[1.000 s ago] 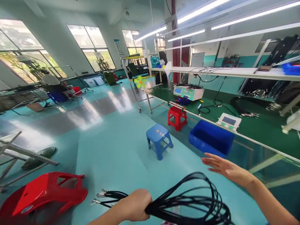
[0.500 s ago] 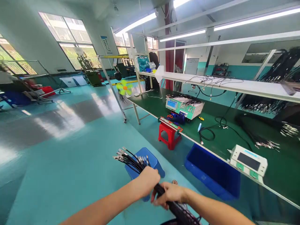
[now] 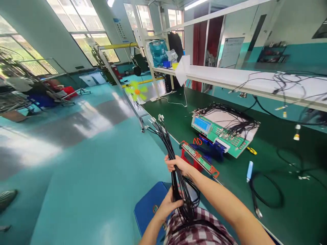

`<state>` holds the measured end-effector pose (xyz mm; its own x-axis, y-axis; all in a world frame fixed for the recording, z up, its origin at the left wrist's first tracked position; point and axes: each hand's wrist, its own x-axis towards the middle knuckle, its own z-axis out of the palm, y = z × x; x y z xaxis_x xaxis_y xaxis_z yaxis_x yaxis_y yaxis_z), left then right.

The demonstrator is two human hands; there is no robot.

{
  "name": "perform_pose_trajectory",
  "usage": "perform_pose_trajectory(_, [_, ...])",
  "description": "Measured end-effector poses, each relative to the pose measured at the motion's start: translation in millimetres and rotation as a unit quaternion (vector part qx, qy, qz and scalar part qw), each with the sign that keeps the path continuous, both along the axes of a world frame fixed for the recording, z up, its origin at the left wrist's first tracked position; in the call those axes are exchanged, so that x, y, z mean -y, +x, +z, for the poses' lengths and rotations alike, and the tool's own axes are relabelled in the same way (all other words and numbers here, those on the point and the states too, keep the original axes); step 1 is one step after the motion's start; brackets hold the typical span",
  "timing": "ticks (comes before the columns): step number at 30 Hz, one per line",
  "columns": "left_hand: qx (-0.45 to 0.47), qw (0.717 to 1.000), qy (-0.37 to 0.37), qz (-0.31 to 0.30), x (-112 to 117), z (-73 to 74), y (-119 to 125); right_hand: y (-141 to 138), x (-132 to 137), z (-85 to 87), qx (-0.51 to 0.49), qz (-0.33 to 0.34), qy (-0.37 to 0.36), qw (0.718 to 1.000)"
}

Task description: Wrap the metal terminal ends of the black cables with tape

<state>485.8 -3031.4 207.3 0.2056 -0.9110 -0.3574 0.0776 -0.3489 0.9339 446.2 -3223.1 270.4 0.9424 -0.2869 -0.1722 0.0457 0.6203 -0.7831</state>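
A bundle of black cables (image 3: 167,141) with small light connectors at its upper ends rises in front of me, leaning to the upper left. My right hand (image 3: 178,165) is wrapped round the middle of the bundle. Lower down, my left hand (image 3: 170,203) grips the same cables, partly hidden behind them. The lower lengths loop down over a checked garment (image 3: 194,231) at my lap. Under my left forearm is a blue plastic stool (image 3: 145,207).
To the right, a green-topped bench (image 3: 255,180) carries a tester (image 3: 204,124) draped with black cables, a red-and-green connector strip (image 3: 199,158), orange-handled scissors (image 3: 197,141) and a coiled cable (image 3: 268,204). A white shelf (image 3: 217,73) runs above. Far left sits a person (image 3: 19,83).
The cable bundle has swung up and right, from over the blue stool to upright before me. My right hand is now above my left on it. The view has moved closer to the bench.
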Motion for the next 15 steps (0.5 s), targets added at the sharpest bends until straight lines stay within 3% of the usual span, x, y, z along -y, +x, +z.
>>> perform_pose_trajectory(2, [-0.020, 1.000, 0.009, 0.011, 55, -22.6, 32, 34, 55, -20.0, 0.006, -0.015, 0.016, 1.000])
perform_pose_trajectory(5, [0.007, 1.000, 0.020, 0.013, 150, -34.9, 104, 94, 152, -38.6, 0.000, -0.042, 0.020, 0.999])
perform_pose_trajectory(7, [0.030, 0.999, 0.025, 0.012, 226, -31.5, 168, 148, 230, -34.9, -0.015, -0.069, 0.010, 0.997])
perform_pose_trajectory(12, [0.124, 0.991, 0.039, 0.043, 438, -8.8, 348, 306, 439, 0.8, -0.092, -0.158, -0.020, 0.983])
perform_pose_trajectory(15, [0.191, 0.977, 0.087, 0.042, 542, -11.8, 432, 364, 526, -6.4, -0.176, -0.199, -0.027, 0.964])
